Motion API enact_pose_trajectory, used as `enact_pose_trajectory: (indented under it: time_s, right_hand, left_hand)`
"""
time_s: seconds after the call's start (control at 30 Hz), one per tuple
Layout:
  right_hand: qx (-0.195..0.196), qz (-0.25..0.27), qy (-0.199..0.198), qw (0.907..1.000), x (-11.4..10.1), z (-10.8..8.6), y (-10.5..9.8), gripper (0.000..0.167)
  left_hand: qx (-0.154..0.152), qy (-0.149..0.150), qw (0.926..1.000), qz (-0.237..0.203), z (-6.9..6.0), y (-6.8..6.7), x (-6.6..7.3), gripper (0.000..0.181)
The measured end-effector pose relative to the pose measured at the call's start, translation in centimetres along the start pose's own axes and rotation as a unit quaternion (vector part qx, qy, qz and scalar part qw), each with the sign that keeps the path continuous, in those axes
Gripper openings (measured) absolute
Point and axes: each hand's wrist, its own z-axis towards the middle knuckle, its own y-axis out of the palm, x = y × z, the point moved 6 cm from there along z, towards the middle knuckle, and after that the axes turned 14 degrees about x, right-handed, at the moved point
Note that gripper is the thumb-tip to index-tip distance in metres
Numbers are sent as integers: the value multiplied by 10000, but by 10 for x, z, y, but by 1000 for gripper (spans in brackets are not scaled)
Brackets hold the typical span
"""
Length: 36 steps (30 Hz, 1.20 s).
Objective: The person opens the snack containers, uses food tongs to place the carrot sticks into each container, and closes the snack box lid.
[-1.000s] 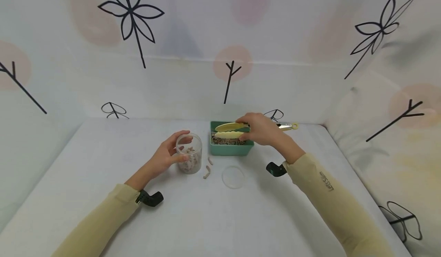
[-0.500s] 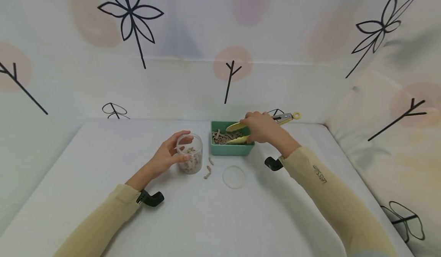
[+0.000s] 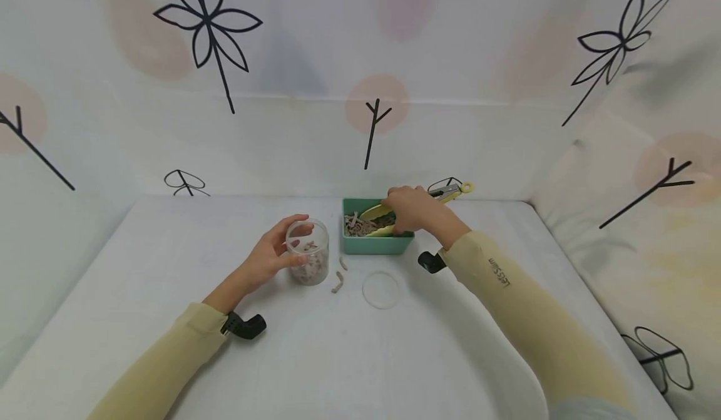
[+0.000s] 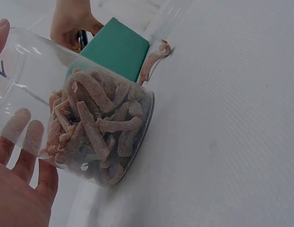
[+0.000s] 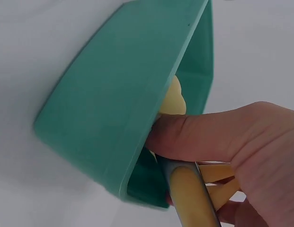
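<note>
My left hand [image 3: 263,262] holds a clear jar [image 3: 308,245] that stands upright on the table. Short pale-brown strips [image 4: 94,123], like dried chews, fill its lower part. My right hand [image 3: 414,210] grips yellow-tipped tongs [image 3: 445,193], whose spread tips reach into a green box [image 3: 374,245]. More brown strips [image 3: 355,225] lie inside that box, mostly at its left side. In the right wrist view the thumb [image 5: 199,135] presses on the tongs at the box rim. The box wall hides most of the tips there.
Two loose strips [image 3: 338,281] lie on the white table [image 3: 338,357] between jar and box. A clear round lid [image 3: 380,290] is flat on the table in front of the box. A patterned cloth wall [image 3: 281,144] stands behind.
The tongs' tips have gone from above the box down into it and spread wider. My right hand has shifted slightly left over the last half second. The left hand and jar stay put.
</note>
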Motion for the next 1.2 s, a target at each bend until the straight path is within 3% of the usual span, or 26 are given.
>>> enact_pose_trajectory:
  time_s: [0.2,0.5,0.77,1.2]
  right_hand:
    - [88,371,39,9993,2,5,10,62]
    - [744,736,-173,9944,6,3,24,55]
    - [1237,937,-96,9878,10,-5,21,43]
    - [1301,1083,169,9854,15,-20,1,46]
  left_hand:
    - [8,6,10000,-28,-1,0,2,74]
    - [50,26,10000,15,-3,0,1,73]
    - [18,98,9999,13,-1,1,1,73]
    - [-23,46,9999,124,0,0,2,73]
